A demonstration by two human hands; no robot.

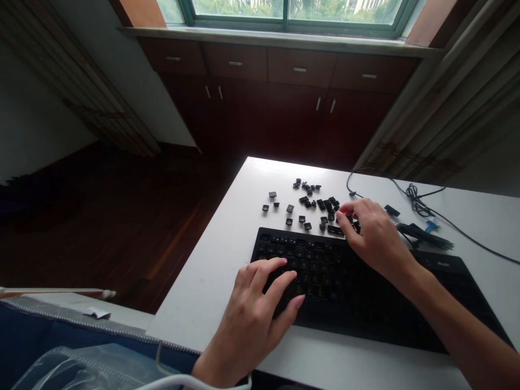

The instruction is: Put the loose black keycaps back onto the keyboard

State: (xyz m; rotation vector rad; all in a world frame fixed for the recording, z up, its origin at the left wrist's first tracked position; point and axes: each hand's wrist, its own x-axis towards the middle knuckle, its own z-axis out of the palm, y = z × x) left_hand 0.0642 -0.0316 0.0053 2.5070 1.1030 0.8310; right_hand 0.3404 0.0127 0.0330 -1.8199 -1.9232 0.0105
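Observation:
A black keyboard point(365, 303) lies slantwise on the white table, with keycaps off in its upper left part. My left hand point(260, 303) rests on the keyboard's left side, fingers spread over the keys and nothing in them. Beyond the keyboard's back edge, many loose black keycaps point(307, 226) are scattered. Over the right end of these keycaps is my right hand point(371, 233), its thumb and index fingertips brought together. Whatever may be between those tips is too small to make out. A long black keycap point(335, 230) lies just left of the right thumb.
Right of my right hand lies a dark brush-like tool point(424, 235) beside a small blue piece point(431, 225). A black cable point(414, 197) is bundled at the back right. The white table point(203, 287) ends on the left above a dark wooden floor. Clear plastic point(93, 368) sits lower left.

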